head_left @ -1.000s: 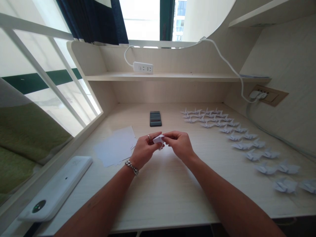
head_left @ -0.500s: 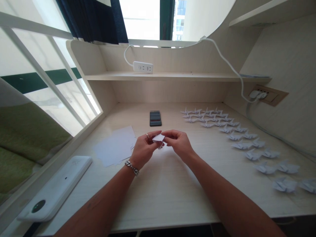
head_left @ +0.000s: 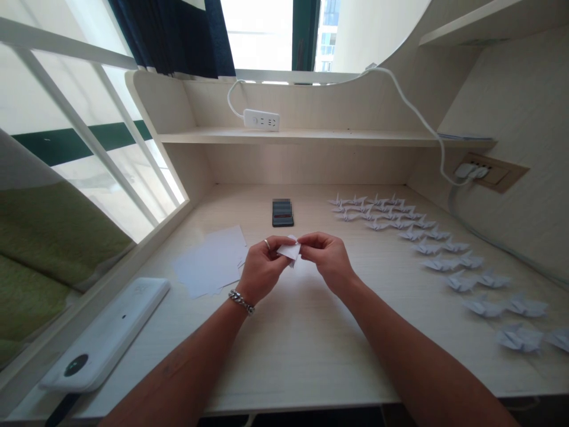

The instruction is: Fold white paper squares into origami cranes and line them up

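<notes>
Just above the middle of the desk (head_left: pixel 311 356), a small folded piece of white paper (head_left: pixel 290 251) is held up between my two hands. My left hand (head_left: pixel 265 264), with a ring and a chain bracelet, pinches its left side between thumb and fingers. At its upper right edge, my right hand (head_left: pixel 326 255) pinches the paper with thumb and forefinger. Loose white paper sheets (head_left: pixel 208 261) lie left of my left hand. To the right stand several white paper cranes (head_left: pixel 427 246) in rows.
A dark phone (head_left: pixel 283 212) lies beyond my hands. On the left of the desk is a long white device (head_left: pixel 106 332) with a round dark spot. A power strip (head_left: pixel 261 120) sits on the back shelf (head_left: pixel 311 137), and a white cable (head_left: pixel 418 118) runs to the wall socket (head_left: pixel 493 172).
The folded paper has turned a little between my fingers, and my right fingertips have shifted along its upper right edge. The whole view has moved slightly.
</notes>
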